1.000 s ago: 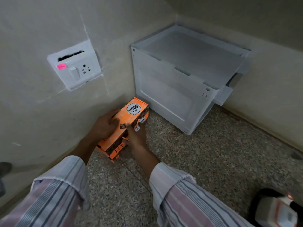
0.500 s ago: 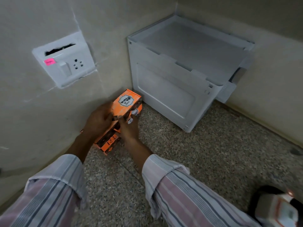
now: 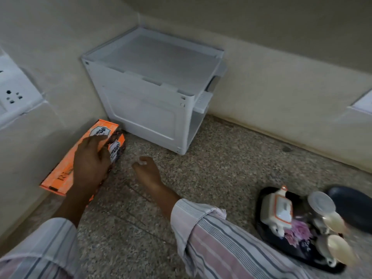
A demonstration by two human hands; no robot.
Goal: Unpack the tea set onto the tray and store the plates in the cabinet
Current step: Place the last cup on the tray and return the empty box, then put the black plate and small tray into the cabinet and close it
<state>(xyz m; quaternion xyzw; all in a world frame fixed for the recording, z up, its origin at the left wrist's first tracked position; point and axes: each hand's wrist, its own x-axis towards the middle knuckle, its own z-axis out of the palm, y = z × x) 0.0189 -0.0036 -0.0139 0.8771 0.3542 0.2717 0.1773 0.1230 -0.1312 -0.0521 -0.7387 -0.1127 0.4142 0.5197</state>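
An orange tea-set box [image 3: 66, 168] lies on the speckled floor against the left wall. My left hand [image 3: 90, 164] rests on top of it with the fingers curled over its edge. My right hand [image 3: 148, 174] hovers just right of the box, off it, fingers loosely apart and holding nothing. A white cabinet [image 3: 153, 109] stands in the corner behind the box, its open side facing right. At the lower right a dark floral tray [image 3: 261, 195] carries a white teapot with orange trim [image 3: 278, 210] and pale cups [image 3: 322, 202]. A dark plate [image 3: 354, 210] lies beside the tray.
A white wall socket [image 3: 14, 93] sits on the left wall above the box. Another white plate-like fitting [image 3: 362, 105] shows on the right wall. Bare speckled floor [image 3: 221, 168] lies between my hands, the cabinet and the tray.
My right hand has let go of the box and pulled back to the right. The box now lies lower along the wall under my left hand. The view swung right, revealing the tray.
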